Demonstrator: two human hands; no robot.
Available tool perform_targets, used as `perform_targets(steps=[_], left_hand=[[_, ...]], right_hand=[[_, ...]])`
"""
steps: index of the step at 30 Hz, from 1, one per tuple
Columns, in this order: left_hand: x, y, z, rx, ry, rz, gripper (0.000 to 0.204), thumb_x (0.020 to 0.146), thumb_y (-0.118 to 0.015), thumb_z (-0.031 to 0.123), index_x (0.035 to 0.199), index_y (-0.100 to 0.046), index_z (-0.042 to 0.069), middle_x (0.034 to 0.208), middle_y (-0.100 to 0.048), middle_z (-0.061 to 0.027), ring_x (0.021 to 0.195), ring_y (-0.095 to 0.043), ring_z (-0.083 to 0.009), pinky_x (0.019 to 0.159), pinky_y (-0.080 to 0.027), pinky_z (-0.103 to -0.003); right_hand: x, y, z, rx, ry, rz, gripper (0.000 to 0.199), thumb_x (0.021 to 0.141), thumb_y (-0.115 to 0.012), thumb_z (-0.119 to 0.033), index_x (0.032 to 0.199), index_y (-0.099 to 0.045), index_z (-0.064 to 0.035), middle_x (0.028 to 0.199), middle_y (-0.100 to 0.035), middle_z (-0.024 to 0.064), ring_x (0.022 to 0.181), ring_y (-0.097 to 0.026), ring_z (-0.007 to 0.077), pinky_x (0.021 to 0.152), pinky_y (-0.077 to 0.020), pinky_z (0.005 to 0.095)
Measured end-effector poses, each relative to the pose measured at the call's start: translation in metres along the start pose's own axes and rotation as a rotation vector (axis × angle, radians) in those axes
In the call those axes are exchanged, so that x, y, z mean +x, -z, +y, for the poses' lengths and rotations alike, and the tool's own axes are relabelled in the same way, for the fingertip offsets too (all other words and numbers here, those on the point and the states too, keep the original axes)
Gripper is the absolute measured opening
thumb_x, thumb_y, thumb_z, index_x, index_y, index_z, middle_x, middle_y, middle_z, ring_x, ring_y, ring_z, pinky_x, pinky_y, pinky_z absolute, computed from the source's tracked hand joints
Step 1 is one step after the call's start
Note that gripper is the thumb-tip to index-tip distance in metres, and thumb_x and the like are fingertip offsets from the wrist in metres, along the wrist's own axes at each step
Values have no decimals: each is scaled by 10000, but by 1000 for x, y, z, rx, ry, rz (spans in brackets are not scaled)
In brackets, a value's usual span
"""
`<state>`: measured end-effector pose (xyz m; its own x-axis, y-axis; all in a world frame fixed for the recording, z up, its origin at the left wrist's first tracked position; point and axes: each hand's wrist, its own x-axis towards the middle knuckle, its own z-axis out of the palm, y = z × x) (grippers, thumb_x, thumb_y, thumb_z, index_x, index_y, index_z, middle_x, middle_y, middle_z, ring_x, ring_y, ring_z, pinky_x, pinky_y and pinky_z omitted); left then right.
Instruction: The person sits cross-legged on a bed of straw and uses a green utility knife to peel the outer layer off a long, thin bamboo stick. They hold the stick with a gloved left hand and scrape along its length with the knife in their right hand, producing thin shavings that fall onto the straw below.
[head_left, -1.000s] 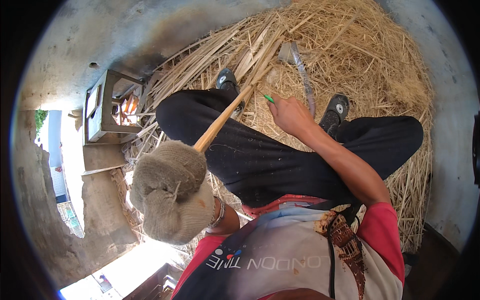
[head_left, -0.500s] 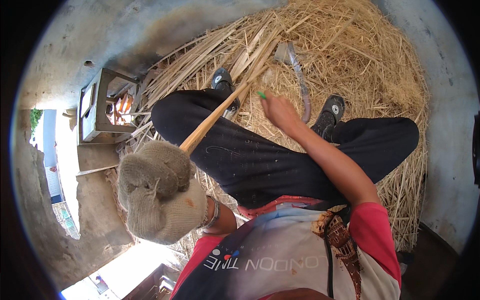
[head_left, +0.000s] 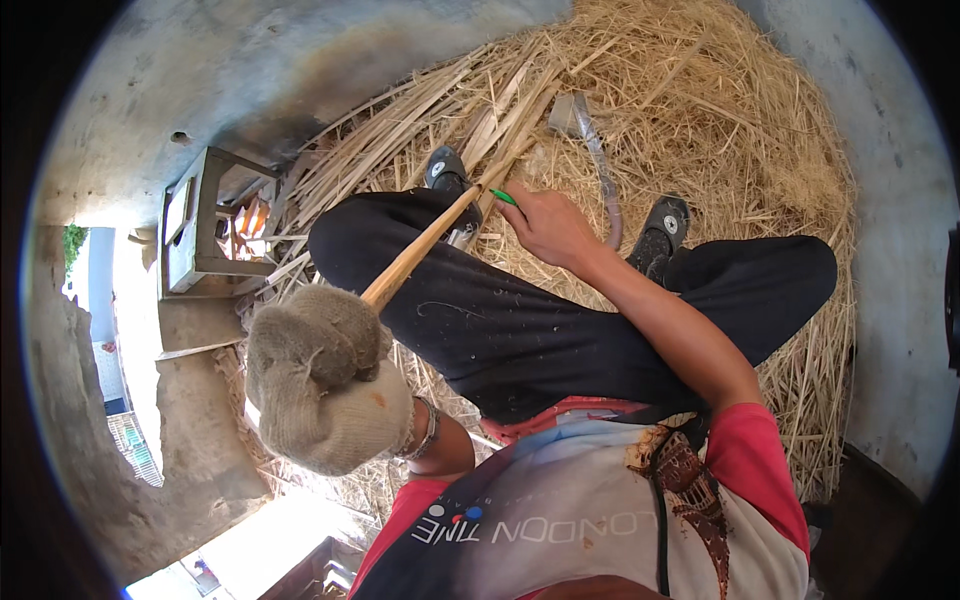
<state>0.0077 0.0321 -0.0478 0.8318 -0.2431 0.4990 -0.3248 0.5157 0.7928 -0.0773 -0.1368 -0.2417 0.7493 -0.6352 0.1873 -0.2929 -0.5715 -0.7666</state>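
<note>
My left hand [head_left: 320,375], in a thick knitted grey-beige glove, is closed round the near end of a long pale wooden strip [head_left: 410,267]. This strip slants away to the upper right, over my dark trousers and between my feet. My bare right hand [head_left: 550,228] is closed on a small bright green tool [head_left: 503,197], whose exact kind I cannot make out. The tool's tip lies at the strip's edge; whether it touches is unclear. A curved-handled tool with a flat grey head [head_left: 600,160] rests on the straw beyond my right hand.
Loose shavings and straw [head_left: 700,130] cover the floor ahead and to the right. Long split strips [head_left: 400,125] lie piled at the far left. A wooden stool-like frame [head_left: 215,225] stands by the left wall. A grey wall [head_left: 890,230] rises on the right.
My right hand has shifted slightly left, bringing the green tool up to the strip; more of the green shows. The gloved left hand holds the strip almost in the same place.
</note>
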Motion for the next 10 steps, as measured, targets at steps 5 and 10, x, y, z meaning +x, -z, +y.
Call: perform_targets(steps=[5,10], left_hand=[[-2,-5,1,-4,-13,-20,140,737,-463,82,611,-448,22,543,-415,-90,389,-366,-162,331,-290,-265],[16,-3,18,135,-46,84,183,727,-468,90,554,-446,33,495,-409,-82,334,-354,-151,284,-270,-250]], right_hand=[[7,-20,81,-369,-167,-14,239,998,-483,-228,970,-568,-7,670,-646,226,620,-672,396,542,-529,492],[36,-54,83,-615,-32,-26,158,948,-521,-148,927,-595,-9,687,-671,180,615,-690,371,536,-547,494]])
